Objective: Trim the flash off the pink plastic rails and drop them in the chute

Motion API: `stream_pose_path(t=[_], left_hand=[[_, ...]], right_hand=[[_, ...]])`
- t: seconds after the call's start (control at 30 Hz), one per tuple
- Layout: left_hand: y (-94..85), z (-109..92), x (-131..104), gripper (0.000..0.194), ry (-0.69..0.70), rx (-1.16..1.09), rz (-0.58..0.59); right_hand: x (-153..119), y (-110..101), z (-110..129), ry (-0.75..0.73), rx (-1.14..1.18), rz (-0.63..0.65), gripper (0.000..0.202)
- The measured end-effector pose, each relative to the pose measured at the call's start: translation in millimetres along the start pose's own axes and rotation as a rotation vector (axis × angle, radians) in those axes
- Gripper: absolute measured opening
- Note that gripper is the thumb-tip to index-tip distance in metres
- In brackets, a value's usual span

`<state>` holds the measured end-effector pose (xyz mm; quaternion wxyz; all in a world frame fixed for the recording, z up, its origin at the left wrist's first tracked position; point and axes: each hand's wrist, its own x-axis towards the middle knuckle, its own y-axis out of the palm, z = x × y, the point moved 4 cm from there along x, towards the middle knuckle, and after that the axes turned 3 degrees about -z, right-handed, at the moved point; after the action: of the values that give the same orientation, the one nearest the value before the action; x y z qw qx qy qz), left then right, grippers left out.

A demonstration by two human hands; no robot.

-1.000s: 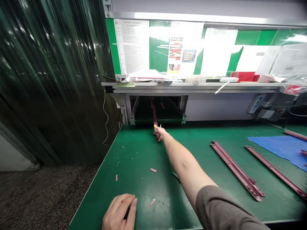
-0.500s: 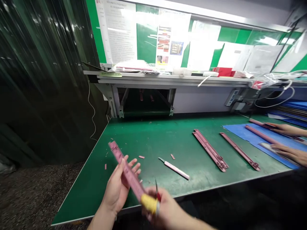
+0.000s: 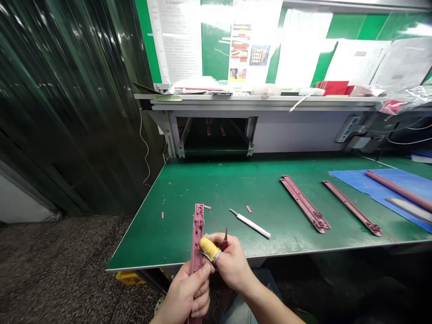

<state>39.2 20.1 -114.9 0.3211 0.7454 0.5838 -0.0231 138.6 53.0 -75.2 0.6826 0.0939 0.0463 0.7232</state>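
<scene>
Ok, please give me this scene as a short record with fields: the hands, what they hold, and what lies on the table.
left hand: grips the lower end of a pink strip, held upright over the table edge
right hand: yellow-wrapped thumb pressed on the strip; holds a small blade, tip up
table: green mat
on table: white knife, two more strips, small pink scraps
right side: blue sheet carrying long parts
back: shelf with papers above

Green workbench (image 3: 209,189): white-handled knife (image 3: 251,223) near front edge, two maroon rails (image 3: 304,209) (image 3: 353,208) right of knife, blue mat (image 3: 388,186) further right, pink scraps (image 3: 249,209) just beside knife
</scene>
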Motion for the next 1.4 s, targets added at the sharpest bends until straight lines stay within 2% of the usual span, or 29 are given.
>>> stream_pose_path(t=[0.1, 0.17, 0.23, 0.3, 0.4, 0.5, 0.57, 0.67, 0.87, 0.93, 1.0, 1.1, 1.2, 1.3, 1.4], left_hand=[[-7.2, -8.7, -2.8, 0.049, 0.054, -0.016, -0.013], [-17.1, -15.8, -3.1, 0.052, 0.123, 0.001, -0.048], [-31.9, -23.2, -4.7, 0.052, 0.188, 0.042, -0.063], [-49.4, -30.2, -9.0, 0.047, 0.217, 0.124, -0.021], [-72.6, -42.4, -21.3, 0.038, 0.236, 0.305, 0.141], [-85.2, -57.6, -33.6, 0.036, 0.267, 0.517, 0.248], [-86.4, -67.3, -37.7, 0.037, 0.292, 0.648, 0.261], [-82.0, -77.1, -38.9, 0.036, 0.366, 0.77, 0.256], [-80.9, -75.0, -39.1, 0.034, 0.512, 0.873, 0.235], [-81.6, -72.8, -41.0, 0.033, 0.604, 0.943, 0.193], [-81.6, -71.2, -43.9, 0.035, 0.729, 1.037, 0.097], [-77.1, -68.9, -50.3, 0.043, 0.956, 1.123, -0.041], [-73.2, -68.4, -58.1, 0.052, 1.202, 1.119, -0.181], [-75.2, -71.0, -64.2, 0.06, 1.389, 1.188, -0.353], [-80.6, -78.0, -69.0, 0.067, 1.516, 1.313, -0.499]], right_hand=[[9.2, -6.0, -3.3, 0.002, -0.136, 0.017, 0.031], [17.2, -21.6, 0.4, -0.046, -0.374, -0.017, 0.034], [21.9, -39.9, 8.0, -0.091, -0.608, -0.028, 0.046], [19.5, -50.9, 15.8, -0.087, -0.676, 0.097, 0.048], [2.5, -50.3, 29.1, 0.0, -0.44, 0.312, 0.037], [-16.0, -36.4, 42.7, 0.077, -0.117, 0.327, 0.035], [-23.4, -24.5, 49.2, 0.074, 0.009, 0.329, 0.033], [-27.2, -12.1, 53.3, 0.049, 0.077, 0.375, 0.028], [-28.6, -10.6, 47.1, 0.116, 0.164, 0.395, 0.031], [-29.9, -10.5, 47.9, 0.083, 0.128, 0.387, 0.031], [-31.3, -9.9, 51.2, -0.001, 0.022, 0.357, 0.031], [-33.4, -7.2, 56.8, -0.141, -0.134, 0.29, 0.03], [-34.7, -4.9, 60.1, -0.231, -0.148, 0.223, 0.03], [-34.1, -5.7, 59.5, -0.199, -0.164, 0.185, 0.03], [-33.9, -5.5, 56.6, -0.063, -0.158, 0.256, 0.031]])
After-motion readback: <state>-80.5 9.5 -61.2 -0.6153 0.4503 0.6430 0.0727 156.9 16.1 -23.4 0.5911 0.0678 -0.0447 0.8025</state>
